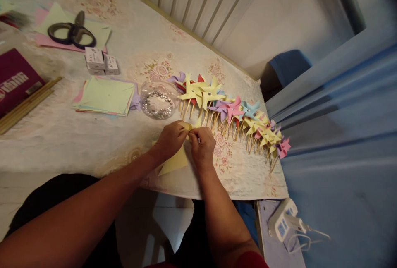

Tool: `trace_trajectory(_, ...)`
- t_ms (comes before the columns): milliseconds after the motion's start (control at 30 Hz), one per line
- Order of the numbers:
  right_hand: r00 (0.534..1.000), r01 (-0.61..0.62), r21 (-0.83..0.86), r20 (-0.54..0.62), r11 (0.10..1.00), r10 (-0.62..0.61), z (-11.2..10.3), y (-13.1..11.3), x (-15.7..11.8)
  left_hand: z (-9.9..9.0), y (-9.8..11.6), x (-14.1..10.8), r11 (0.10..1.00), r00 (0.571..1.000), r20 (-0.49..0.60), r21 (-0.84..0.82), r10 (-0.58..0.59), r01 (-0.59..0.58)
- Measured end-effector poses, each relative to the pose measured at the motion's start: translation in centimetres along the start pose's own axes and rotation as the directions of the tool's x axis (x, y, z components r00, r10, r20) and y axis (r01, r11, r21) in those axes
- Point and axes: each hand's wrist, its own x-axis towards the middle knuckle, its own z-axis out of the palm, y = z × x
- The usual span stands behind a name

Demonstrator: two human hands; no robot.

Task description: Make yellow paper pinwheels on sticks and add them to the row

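Close together above the table's front part, my left hand (171, 139) and my right hand (202, 144) both pinch a yellow paper pinwheel (196, 125) with bent blades. My fingertips hide its centre. Under my wrists lies a flat sheet of yellow paper (174, 163). Just beyond my left hand stands a round clear dish (159, 101) with many small shiny metal pieces in it. Finished-looking paper pinwheels on sticks (228, 108), in yellow, pink, purple, blue and red, lie in a long row to the right of my hands.
Left of the dish lies a stack of coloured paper (107, 96), with small white boxes (101, 61) behind it. Black-handled scissors (72, 32) rest on more paper. Wooden sticks (29, 104) lie beside a purple package (18, 80). A power strip (283, 220) sits below the table's right corner.
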Motion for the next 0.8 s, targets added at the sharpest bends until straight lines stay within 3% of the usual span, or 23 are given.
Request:
trace_trajectory(67, 0.988, -0.152, 0.103, -0.004, 0.983, 0.153, 0.3, 0.0, -0.1, 0.0, 0.1, 0.0, 1.000, 1.000, -0.001, 0.005, -0.010, 0.010)
trace_trajectory(133, 0.938, -0.343, 0.227, 0.035, 0.912, 0.344, 0.7, -0.1, -0.3, 0.0, 0.1, -0.1, 1.000, 1.000, 0.000, 0.006, -0.027, 0.027)
trace_trajectory(200, 0.893, -0.446, 0.282, 0.072, 0.849, 0.445, 1.0, -0.1, -0.5, -0.1, 0.2, -0.1, 0.999, 0.999, 0.006, 0.001, -0.038, 0.038)
trace_trajectory(267, 0.918, -0.393, 0.237, 0.045, 0.889, 0.394, 0.9, 0.0, -0.5, -0.1, 0.3, -0.1, 0.999, 0.999, 0.007, 0.003, -0.035, 0.035)
trace_trajectory(367, 0.993, -0.118, 0.045, -0.001, 0.992, 0.118, 0.3, 0.1, -0.3, -0.2, 0.4, -0.1, 1.000, 1.000, 0.007, 0.011, -0.008, 0.008)
trace_trajectory(433, 1.000, 0.012, -0.041, 0.012, 0.999, -0.011, -0.1, 0.1, -0.1, -0.2, 0.4, 0.0, 1.000, 1.000, 0.012, 0.009, 0.008, -0.008)
trace_trajectory(467, 1.000, 0.021, -0.051, 0.014, 0.998, -0.020, -0.1, 0.1, -0.1, -0.3, 0.4, 0.0, 1.000, 1.000, 0.018, 0.008, 0.012, -0.012)
trace_trajectory(567, 0.987, -0.164, 0.061, 0.007, 0.985, 0.163, 0.3, -0.1, -0.2, -0.3, 0.4, 0.0, 1.000, 1.000, 0.023, 0.013, 0.005, -0.005)
trace_trajectory(633, 0.935, -0.353, 0.202, 0.044, 0.914, 0.352, 0.7, -0.1, -0.3, -0.3, 0.3, 0.0, 1.000, 1.000, 0.019, 0.012, -0.012, 0.011)
trace_trajectory(700, 0.886, -0.460, 0.287, 0.091, 0.840, 0.454, 0.9, -0.1, -0.4, -0.2, 0.2, -0.1, 1.000, 0.999, 0.016, 0.008, -0.028, 0.028)
trace_trajectory(733, 0.885, -0.462, 0.290, 0.092, 0.838, 0.455, 0.9, 0.0, -0.4, -0.2, 0.1, -0.1, 1.000, 0.999, 0.019, 0.006, -0.031, 0.031)
trace_trajectory(800, 0.933, -0.358, 0.215, 0.049, 0.909, 0.356, 0.7, 0.0, -0.3, -0.2, 0.1, 0.0, 1.000, 0.999, 0.023, 0.004, -0.025, 0.025)
